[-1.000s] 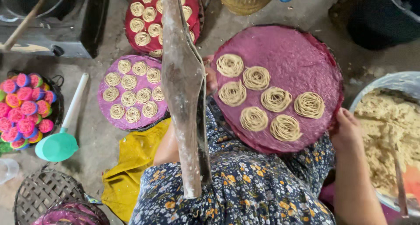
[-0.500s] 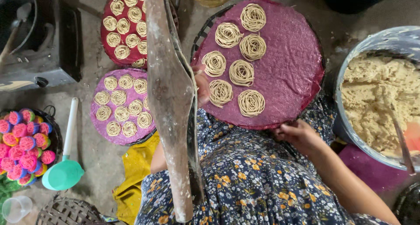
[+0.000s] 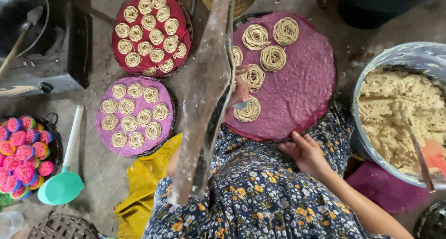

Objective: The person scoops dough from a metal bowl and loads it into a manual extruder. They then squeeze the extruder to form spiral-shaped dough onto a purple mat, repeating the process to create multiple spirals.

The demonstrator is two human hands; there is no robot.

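Looking down from above. Far left, a basket of pink and multicoloured round pieces [image 3: 23, 157] sits on the floor [image 3: 93, 169], with a teal ladle [image 3: 60, 185] just beside it. Next, a small purple tray [image 3: 103, 133] and, above it, a red tray [image 3: 121, 51], both full of coiled noodle spirals. A yellow cloth [image 3: 139, 192] lies below the purple tray. Centre frame, a long wooden press [image 3: 204, 95] stands tilted, dough-smeared, crossing in front of the person's floral dress [image 3: 260, 197]. Left hand [image 3: 240, 91] is mostly hidden behind the press, at the left edge of the big purple tray [image 3: 302, 90]; cannot tell whether it grips anything. That tray rests on the lap and carries six noodle coils [image 3: 273, 58] bunched on its left half, right half bare. Right hand [image 3: 304, 151] touches the tray's near rim, fingers curled loosely against the edge. Far right, a grey basin of pale dough [image 3: 395, 113] holds a spatula [image 3: 420, 157] and stands near the tray, not touching.
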